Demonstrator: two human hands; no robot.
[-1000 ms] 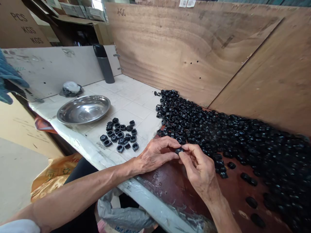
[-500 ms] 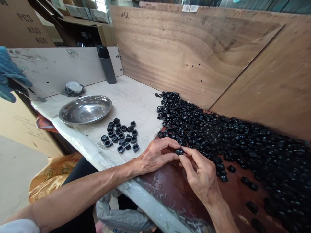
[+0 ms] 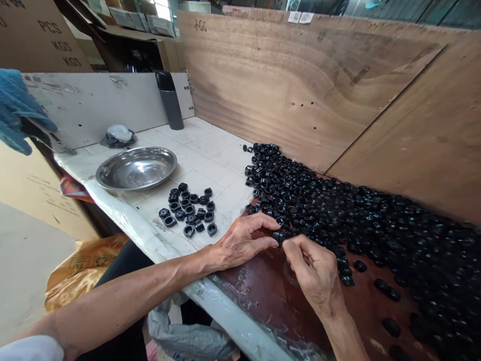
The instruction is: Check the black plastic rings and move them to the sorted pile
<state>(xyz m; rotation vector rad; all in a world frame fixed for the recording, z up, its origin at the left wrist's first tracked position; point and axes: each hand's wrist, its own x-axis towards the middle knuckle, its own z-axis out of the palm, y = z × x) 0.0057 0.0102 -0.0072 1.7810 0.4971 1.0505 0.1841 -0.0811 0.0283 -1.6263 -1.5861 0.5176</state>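
A small black plastic cap [image 3: 278, 236] is held between the thumb and forefinger of my left hand [image 3: 244, 240], above the reddish-brown board. My right hand [image 3: 313, 265] is closed, thumb against curled fingers, right beside the cap's right end. Whatever lies between those right fingertips is hidden. Behind both hands spreads a large pile of black plastic rings and caps [image 3: 323, 200]. Left of my left hand, a small group of similar black caps [image 3: 190, 219] sits on the white tabletop.
A shallow steel bowl [image 3: 137, 180] rests on the white tabletop [image 3: 214, 155], with a dark flask [image 3: 171, 103] behind it. A tall wooden panel [image 3: 263, 75] bounds the back. Several loose black pieces [image 3: 387, 290] lie on the brown board [image 3: 259, 296] at right.
My right fingertips have curled in and shifted slightly right, off the top of the cap. My left hand still holds the cap. The view has shifted a little.
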